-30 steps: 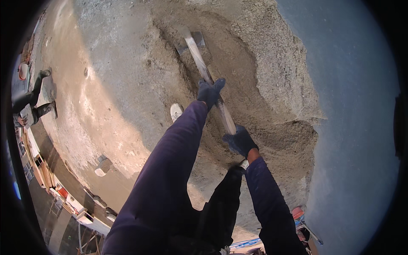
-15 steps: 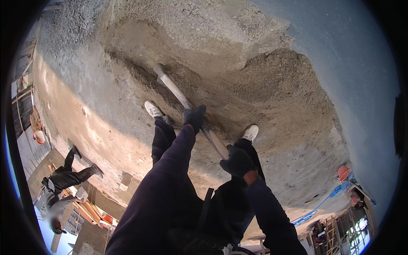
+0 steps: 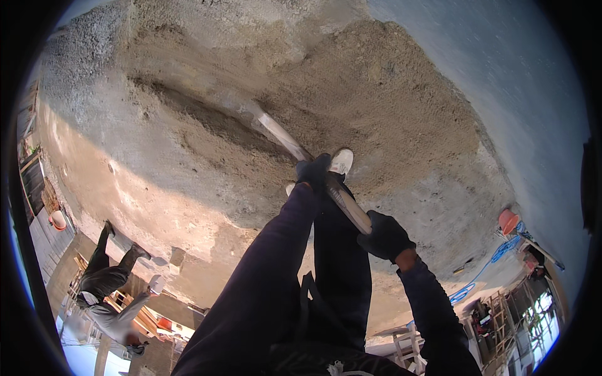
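Note:
A shovel (image 3: 282, 135) with a pale wooden handle slants up and left from my body, and its blade is blurred against the sand. Around the middle of the handle my left hand (image 3: 313, 172), in a dark glove, is closed. My right hand (image 3: 387, 238), gloved as well, grips the handle's end, lower and further right. A broad spread of damp brown sand or mortar mix (image 3: 376, 81) lies before me. One of my white shoes (image 3: 342, 161) stands at its edge, just beyond my left hand; the other is mostly hidden behind my left arm.
Left, another person (image 3: 113, 276) walks on the concrete floor (image 3: 163, 194), holding a pale object. Far left is an orange bucket (image 3: 58, 219). At right lie an orange tub (image 3: 508, 220) and a blue hose (image 3: 464, 291). A smooth grey surface (image 3: 501, 81) borders the sand.
Both hands have moved right with the shovel, and its blade end has shifted right too. My feet have come closer together. The other person has moved slightly right.

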A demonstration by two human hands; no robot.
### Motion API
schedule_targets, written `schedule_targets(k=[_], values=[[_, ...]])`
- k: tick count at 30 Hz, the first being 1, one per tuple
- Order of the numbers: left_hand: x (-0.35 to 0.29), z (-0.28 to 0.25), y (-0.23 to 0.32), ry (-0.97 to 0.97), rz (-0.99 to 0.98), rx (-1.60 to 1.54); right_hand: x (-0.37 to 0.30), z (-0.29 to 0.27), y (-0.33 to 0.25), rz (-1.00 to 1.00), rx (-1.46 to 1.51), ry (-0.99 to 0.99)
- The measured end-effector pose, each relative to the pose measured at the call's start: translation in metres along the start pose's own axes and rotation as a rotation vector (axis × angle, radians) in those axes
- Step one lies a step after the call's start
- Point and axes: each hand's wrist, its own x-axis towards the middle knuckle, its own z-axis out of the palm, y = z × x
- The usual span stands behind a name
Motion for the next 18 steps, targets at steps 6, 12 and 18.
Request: schedule_targets(k=[6, 12, 18], values=[[0.001, -0.048, 0.033, -0.380, -0.132, -0.199, 0.004, 0.030, -0.034, -0.064, -0.015, 0.050], [-0.006, -0.055, 0.034, -0.386, -0.064, -0.211, 0.004, 0.048, -0.031, -0.082, -0.114, 0.069], [-0.020, -0.021, 0.002, -0.272, -0.054, -0.245, 0.000, 0.046, 0.035, -0.075, -0.079, 0.000]])
